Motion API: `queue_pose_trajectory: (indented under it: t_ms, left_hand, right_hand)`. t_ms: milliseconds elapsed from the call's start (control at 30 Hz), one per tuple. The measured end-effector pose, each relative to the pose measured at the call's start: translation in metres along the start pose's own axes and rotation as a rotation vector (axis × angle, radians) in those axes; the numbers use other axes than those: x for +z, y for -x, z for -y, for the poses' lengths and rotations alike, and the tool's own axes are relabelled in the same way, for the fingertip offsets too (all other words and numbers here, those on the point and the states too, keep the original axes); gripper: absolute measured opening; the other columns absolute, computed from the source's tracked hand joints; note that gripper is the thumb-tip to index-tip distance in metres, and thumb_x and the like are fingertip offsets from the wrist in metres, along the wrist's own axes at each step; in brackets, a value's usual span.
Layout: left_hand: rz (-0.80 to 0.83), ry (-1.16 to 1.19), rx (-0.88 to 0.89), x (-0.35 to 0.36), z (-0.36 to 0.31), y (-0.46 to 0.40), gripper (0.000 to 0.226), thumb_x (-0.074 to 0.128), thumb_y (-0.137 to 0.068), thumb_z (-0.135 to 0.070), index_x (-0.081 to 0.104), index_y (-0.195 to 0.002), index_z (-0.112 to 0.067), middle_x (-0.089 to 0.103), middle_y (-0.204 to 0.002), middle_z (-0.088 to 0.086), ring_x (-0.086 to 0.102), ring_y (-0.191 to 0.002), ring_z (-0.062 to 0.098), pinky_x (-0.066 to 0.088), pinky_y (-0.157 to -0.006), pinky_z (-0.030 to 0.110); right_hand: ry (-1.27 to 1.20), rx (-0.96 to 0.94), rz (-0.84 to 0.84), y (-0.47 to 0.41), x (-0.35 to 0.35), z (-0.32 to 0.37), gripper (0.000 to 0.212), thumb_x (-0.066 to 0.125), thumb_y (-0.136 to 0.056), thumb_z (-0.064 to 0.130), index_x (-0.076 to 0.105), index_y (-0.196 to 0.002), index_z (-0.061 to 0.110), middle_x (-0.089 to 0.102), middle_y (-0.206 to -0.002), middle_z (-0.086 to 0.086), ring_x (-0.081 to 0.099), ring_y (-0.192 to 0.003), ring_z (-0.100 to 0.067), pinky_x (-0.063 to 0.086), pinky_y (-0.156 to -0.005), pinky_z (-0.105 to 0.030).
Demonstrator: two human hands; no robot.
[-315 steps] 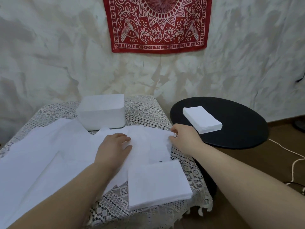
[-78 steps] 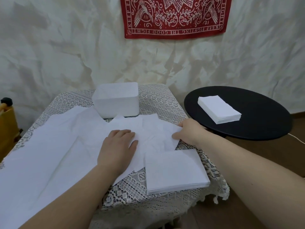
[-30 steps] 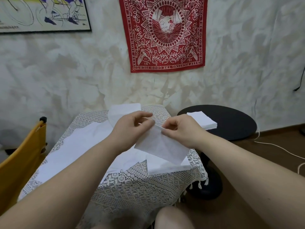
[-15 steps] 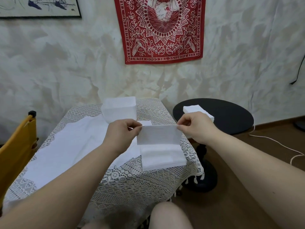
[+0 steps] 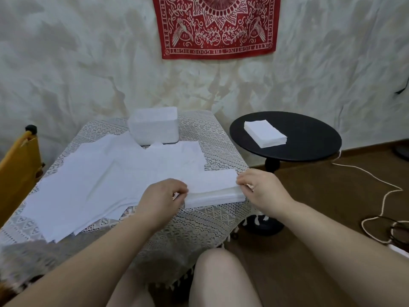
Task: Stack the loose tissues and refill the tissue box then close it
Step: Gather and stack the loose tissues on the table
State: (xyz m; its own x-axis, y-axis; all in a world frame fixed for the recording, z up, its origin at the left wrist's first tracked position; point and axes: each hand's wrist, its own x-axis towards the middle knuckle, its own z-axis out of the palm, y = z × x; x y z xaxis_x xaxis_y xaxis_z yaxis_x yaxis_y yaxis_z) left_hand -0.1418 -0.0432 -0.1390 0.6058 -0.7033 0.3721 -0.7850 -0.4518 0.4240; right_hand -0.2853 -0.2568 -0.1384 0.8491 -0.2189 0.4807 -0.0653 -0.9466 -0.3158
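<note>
Left hand: my left hand [image 5: 162, 197] has its fingers curled, pinching the left end of the top folded tissue [image 5: 210, 181].
Right hand: my right hand [image 5: 262, 190] pinches the right end of that same sheet, fingers curled.
Change: half a second ago I held this tissue up in the air between both hands; now it lies flat on the stack [image 5: 215, 197] at the near right of the counter [image 5: 199, 220].
Meaning: one more sheet stacked, I judge; the pinch can let go.
Loose tissues: many unfolded sheets [image 5: 95, 185] spread over the counter's left and middle, so stacking seems far from done.
Tissue box: white box [image 5: 153, 126] at the far edge, behind the loose sheets, not yet refilled.
Second stack: folded pile [image 5: 265, 134] on the black round table [image 5: 309, 138].
</note>
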Motion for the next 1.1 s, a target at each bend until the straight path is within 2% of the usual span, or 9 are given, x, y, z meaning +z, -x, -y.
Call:
queue_pose_trajectory:
  t_ms: [100, 233, 367, 467, 633, 733, 833, 1000, 1100]
  left_hand:
    - [-0.008, -0.015, 0.045, 0.001, 0.002, 0.004, 0.010, 0.068, -0.084, -0.015, 0.075, -0.091, -0.016, 0.070, -0.103, -0.007, 0.062, -0.090, 0.006, 0.040, -0.084, 0.014]
    - [0.000, -0.022, 0.064, 0.004, 0.005, 0.007, 0.013, 0.069, -0.084, -0.020, 0.075, -0.095, -0.018, 0.070, -0.103, -0.007, 0.062, -0.089, 0.006, 0.044, -0.084, 0.017]
    - [-0.001, 0.009, 0.019, 0.007, 0.006, 0.010, 0.022, 0.071, -0.081, -0.029, 0.072, -0.102, -0.022, 0.066, -0.103, -0.012, 0.053, -0.080, -0.003, 0.041, -0.080, 0.013]
    - [-0.008, 0.025, -0.031, 0.008, 0.007, 0.011, 0.025, 0.072, -0.080, -0.032, 0.072, -0.102, -0.022, 0.065, -0.095, -0.011, 0.054, -0.074, -0.001, 0.041, -0.076, 0.012]
    - [-0.024, 0.063, -0.105, 0.009, 0.007, 0.010, 0.021, 0.073, -0.080, -0.032, 0.074, -0.098, -0.021, 0.070, -0.086, -0.010, 0.057, -0.076, -0.002, 0.032, -0.070, -0.002]
    - [-0.008, 0.052, -0.115, 0.009, 0.006, 0.010, 0.020, 0.071, -0.081, -0.033, 0.074, -0.098, -0.022, 0.071, -0.089, -0.010, 0.060, -0.080, 0.001, 0.041, -0.074, 0.009]
    - [-0.002, 0.059, -0.116, 0.008, 0.003, 0.011, 0.019, 0.071, -0.082, -0.031, 0.074, -0.097, -0.021, 0.070, -0.087, -0.009, 0.061, -0.080, 0.003, 0.045, -0.078, 0.017]
    - [-0.016, 0.086, -0.107, 0.007, 0.002, 0.010, 0.013, 0.071, -0.082, -0.026, 0.074, -0.093, -0.020, 0.065, -0.079, -0.013, 0.057, -0.073, -0.001, 0.040, -0.070, 0.007]
    - [-0.014, 0.092, -0.101, 0.007, 0.001, 0.010, 0.014, 0.071, -0.082, -0.027, 0.074, -0.094, -0.021, 0.064, -0.078, -0.013, 0.058, -0.074, -0.002, 0.045, -0.072, 0.013]
  right_hand:
    - [0.003, -0.010, 0.006, 0.002, 0.002, -0.002, 0.011, 0.068, -0.078, 0.001, 0.074, -0.086, 0.006, 0.070, -0.092, -0.007, 0.067, -0.088, -0.025, 0.055, -0.082, -0.039]
    - [0.012, -0.002, 0.027, 0.005, 0.005, -0.003, 0.012, 0.068, -0.080, 0.003, 0.075, -0.089, 0.007, 0.070, -0.096, -0.003, 0.066, -0.092, -0.021, 0.053, -0.084, -0.033]
    - [0.013, 0.009, 0.058, 0.008, 0.006, -0.005, 0.014, 0.067, -0.080, 0.003, 0.074, -0.091, 0.007, 0.069, -0.098, -0.004, 0.065, -0.094, -0.022, 0.052, -0.085, -0.034]
    - [0.005, 0.027, 0.088, 0.011, 0.005, -0.006, 0.013, 0.065, -0.083, 0.009, 0.074, -0.092, 0.009, 0.068, -0.100, -0.002, 0.064, -0.094, -0.020, 0.052, -0.084, -0.034]
    - [0.012, 0.123, 0.083, 0.015, 0.002, -0.008, 0.015, 0.064, -0.085, 0.023, 0.070, -0.095, 0.015, 0.065, -0.094, 0.004, 0.060, -0.086, -0.015, 0.049, -0.077, -0.030]
    - [0.030, 0.164, 0.108, 0.014, 0.001, -0.006, 0.011, 0.065, -0.083, 0.027, 0.068, -0.088, 0.018, 0.064, -0.083, 0.006, 0.058, -0.079, -0.015, 0.046, -0.071, -0.029]
    - [0.048, 0.182, 0.127, 0.013, 0.002, -0.004, 0.013, 0.066, -0.084, 0.030, 0.067, -0.087, 0.017, 0.064, -0.083, 0.006, 0.058, -0.080, -0.014, 0.047, -0.072, -0.029]
    - [0.073, 0.176, 0.127, 0.011, 0.002, -0.003, 0.017, 0.065, -0.085, 0.031, 0.068, -0.094, 0.017, 0.065, -0.090, 0.003, 0.059, -0.086, -0.016, 0.046, -0.075, -0.027]
    - [0.064, 0.181, 0.113, 0.012, 0.002, -0.003, 0.022, 0.067, -0.083, 0.036, 0.068, -0.096, 0.017, 0.064, -0.091, 0.005, 0.059, -0.086, -0.014, 0.045, -0.075, -0.026]
